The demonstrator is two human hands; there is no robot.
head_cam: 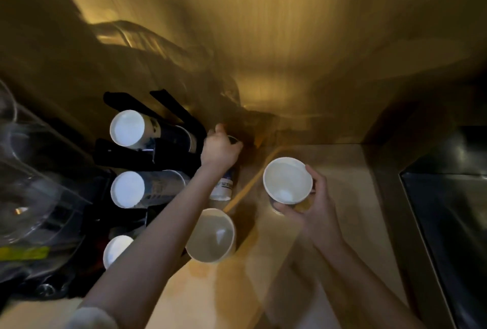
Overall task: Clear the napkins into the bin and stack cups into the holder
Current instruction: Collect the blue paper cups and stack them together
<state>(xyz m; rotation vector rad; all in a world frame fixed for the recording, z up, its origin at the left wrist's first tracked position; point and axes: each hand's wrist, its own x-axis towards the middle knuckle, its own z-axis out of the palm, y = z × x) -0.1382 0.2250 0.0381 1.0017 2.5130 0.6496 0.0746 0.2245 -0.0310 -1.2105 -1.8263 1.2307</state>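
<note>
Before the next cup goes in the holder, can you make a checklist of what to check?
1. Right hand has a firm hold on its cup: ok, fingers wrap its side.
2. That cup is empty: ok, nothing inside.
3. Left hand is out of the way: not ok, it reaches in beside the holder, on a lying cup.
4. Holder has a free slot: cannot tell, the stacks show but the frame is dark.
5. Loose cup on the counter is upright: ok.
6. Napkins are cleared: cannot tell, none in view.
</note>
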